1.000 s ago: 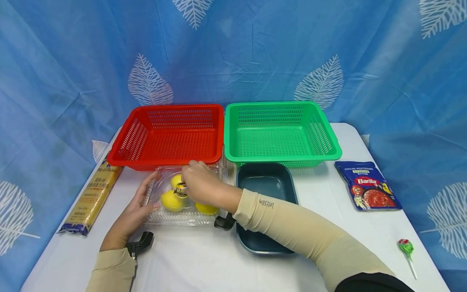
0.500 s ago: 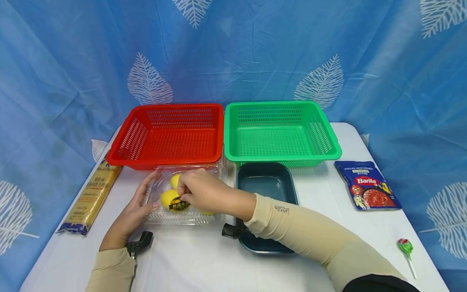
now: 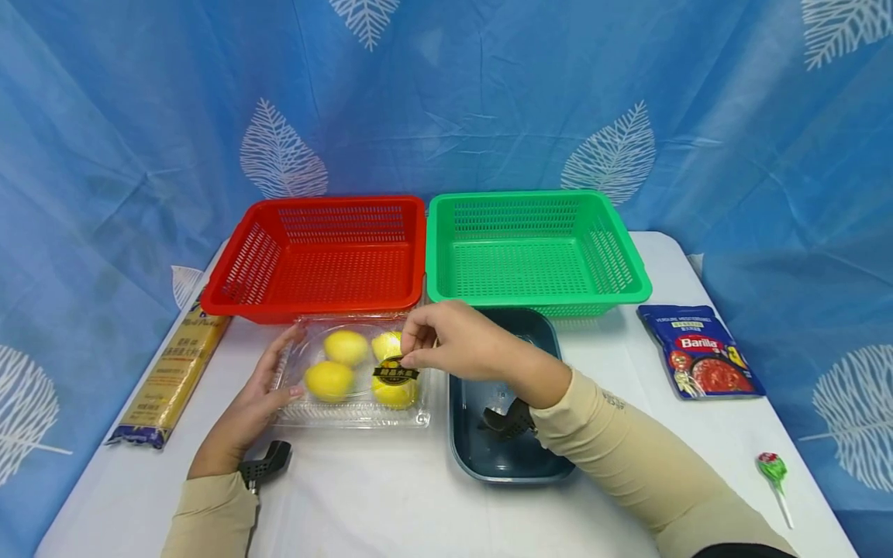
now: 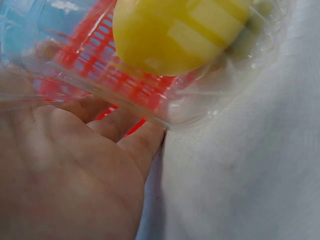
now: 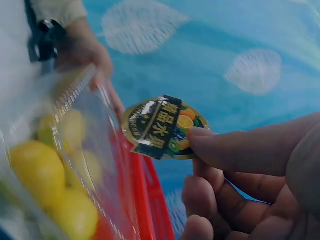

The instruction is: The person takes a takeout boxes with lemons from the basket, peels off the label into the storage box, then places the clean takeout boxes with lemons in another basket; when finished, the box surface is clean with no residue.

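Note:
Four-sided and see-through, a clear plastic box (image 3: 293,417) lies on the table in the head view with several lemons (image 3: 329,380) inside. My left hand (image 3: 253,404) holds the box's left side, thumb on the near part and fingers farther back. In the left wrist view, the fingers (image 4: 137,142) reach beside the box wall under a lemon (image 4: 175,35). Above the box's right part, my right hand (image 3: 469,346) pinches a black-and-gold oval sticker (image 3: 395,372) between thumb and forefinger. The right wrist view shows the sticker (image 5: 162,127) from its printed side, apart from the lid.
A red basket (image 3: 345,304) and a green basket (image 3: 537,298) stand along the back. Under my right forearm sits a dark blue tray (image 3: 456,434). A yellow pasta packet (image 3: 174,372) lies left; a Barilla pouch (image 3: 701,353) and a lollipop (image 3: 773,469) lie right.
My right hand has moved right across the box with the sticker, uncovering the lemons on that side. My left hand stays at the box's left side.

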{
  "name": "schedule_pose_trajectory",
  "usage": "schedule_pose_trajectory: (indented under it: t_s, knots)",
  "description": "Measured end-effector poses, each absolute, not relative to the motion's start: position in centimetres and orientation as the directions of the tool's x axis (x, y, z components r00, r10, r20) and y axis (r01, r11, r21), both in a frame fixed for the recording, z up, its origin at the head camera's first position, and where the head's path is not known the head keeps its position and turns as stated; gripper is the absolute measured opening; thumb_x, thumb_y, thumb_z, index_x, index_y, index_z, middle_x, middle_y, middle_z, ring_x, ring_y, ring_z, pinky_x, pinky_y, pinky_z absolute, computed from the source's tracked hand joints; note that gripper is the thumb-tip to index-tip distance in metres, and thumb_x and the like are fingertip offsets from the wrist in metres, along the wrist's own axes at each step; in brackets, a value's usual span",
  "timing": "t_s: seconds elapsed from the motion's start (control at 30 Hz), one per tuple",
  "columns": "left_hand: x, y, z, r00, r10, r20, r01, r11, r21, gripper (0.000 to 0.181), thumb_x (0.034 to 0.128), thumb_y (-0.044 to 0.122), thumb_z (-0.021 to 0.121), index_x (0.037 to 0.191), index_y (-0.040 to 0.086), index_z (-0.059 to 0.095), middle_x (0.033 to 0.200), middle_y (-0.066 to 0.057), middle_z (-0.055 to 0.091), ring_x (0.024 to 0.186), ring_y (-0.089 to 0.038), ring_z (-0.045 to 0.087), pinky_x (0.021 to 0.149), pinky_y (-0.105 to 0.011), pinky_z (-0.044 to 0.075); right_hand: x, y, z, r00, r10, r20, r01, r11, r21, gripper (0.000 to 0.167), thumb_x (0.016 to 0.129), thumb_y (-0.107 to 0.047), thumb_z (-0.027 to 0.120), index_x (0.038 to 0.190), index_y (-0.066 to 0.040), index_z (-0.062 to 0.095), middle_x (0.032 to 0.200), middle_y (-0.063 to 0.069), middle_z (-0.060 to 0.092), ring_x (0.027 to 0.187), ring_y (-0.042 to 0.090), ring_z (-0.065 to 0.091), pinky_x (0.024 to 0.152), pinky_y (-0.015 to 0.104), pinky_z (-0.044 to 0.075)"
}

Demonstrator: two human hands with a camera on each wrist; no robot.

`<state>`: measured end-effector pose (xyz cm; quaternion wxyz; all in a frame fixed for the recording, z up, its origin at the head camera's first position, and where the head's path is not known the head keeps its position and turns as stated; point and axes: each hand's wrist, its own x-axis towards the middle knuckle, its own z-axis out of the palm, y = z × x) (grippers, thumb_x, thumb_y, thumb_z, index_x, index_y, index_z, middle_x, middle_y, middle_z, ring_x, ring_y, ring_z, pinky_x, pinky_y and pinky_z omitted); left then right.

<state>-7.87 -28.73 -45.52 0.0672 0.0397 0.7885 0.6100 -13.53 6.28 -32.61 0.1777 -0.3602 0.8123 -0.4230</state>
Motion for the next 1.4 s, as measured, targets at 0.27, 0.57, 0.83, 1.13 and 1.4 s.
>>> schedule_pose_trajectory:
  t_s: [0.27,0.57,0.83,1.13,1.4]
  knots:
    - [-7.8,-28.7,-45.3,-0.989,0.133,-0.07,-0.034,0.258,0.966,0.097,0.0887,0.015,0.074,0.169,0.033,0.022,0.174,-0.002,0.015,0.158,-0.027,-0.009,0.111,-0.081,-0.008,-14.4,10.3,-33.6,-0.686,-0.727,-0.042,-0.384,0.41,-0.827,0.015,0.092,-0.006,0.082,0.089,-0.011,0.069,0.086,-0.002,0.066,0.077,0.019,0.062,0.072,0.031,0.056]
    - [-8.0,-28.7,-45.5,-0.987,0.145,-0.062,-0.024,0.25,0.968,0.096,0.0896,0.014,0.073,0.169,0.032,0.022,0.174,-0.003,0.014,0.158,-0.027,-0.01,0.112,-0.079,-0.009,-14.6,13.5,-35.6,-0.718,-0.691,-0.08,-0.4,0.504,-0.765,0.016,0.09,-0.008,0.085,0.087,-0.014,0.07,0.082,-0.006,0.066,0.076,0.015,0.063,0.07,0.032,0.056]
    - [-8.0,-28.7,-45.5,-0.988,0.133,-0.078,-0.041,0.257,0.966,0.097,0.0897,0.017,0.074,0.169,0.035,0.022,0.174,-0.001,0.015,0.158,-0.028,-0.009,0.11,-0.081,-0.009,-14.6,16.2,-37.0,-0.713,-0.682,-0.161,-0.353,0.548,-0.758,0.015,0.092,-0.003,0.081,0.088,-0.01,0.069,0.082,-0.004,0.068,0.074,0.015,0.065,0.068,0.033,0.057]
    - [-8.0,-28.9,-45.5,-0.988,0.139,-0.072,-0.034,0.259,0.965,0.095,0.0898,0.017,0.073,0.169,0.034,0.022,0.174,-0.002,0.014,0.158,-0.03,-0.01,0.109,-0.083,-0.008,-14.0,16.9,-38.1,-0.712,-0.665,-0.224,-0.362,0.621,-0.695,0.02,0.089,0.0,0.082,0.083,-0.01,0.067,0.076,-0.004,0.064,0.067,0.011,0.059,0.062,0.03,0.053]
    - [-7.9,-28.8,-45.6,-0.988,0.132,-0.079,-0.042,0.261,0.964,0.097,0.0889,0.017,0.074,0.169,0.036,0.022,0.174,0.0,0.015,0.158,-0.029,-0.011,0.109,-0.083,-0.009,-13.4,16.7,-38.5,-0.726,-0.644,-0.242,-0.355,0.652,-0.67,0.021,0.088,0.002,0.083,0.082,-0.01,0.067,0.074,-0.004,0.062,0.063,0.011,0.058,0.059,0.029,0.053]
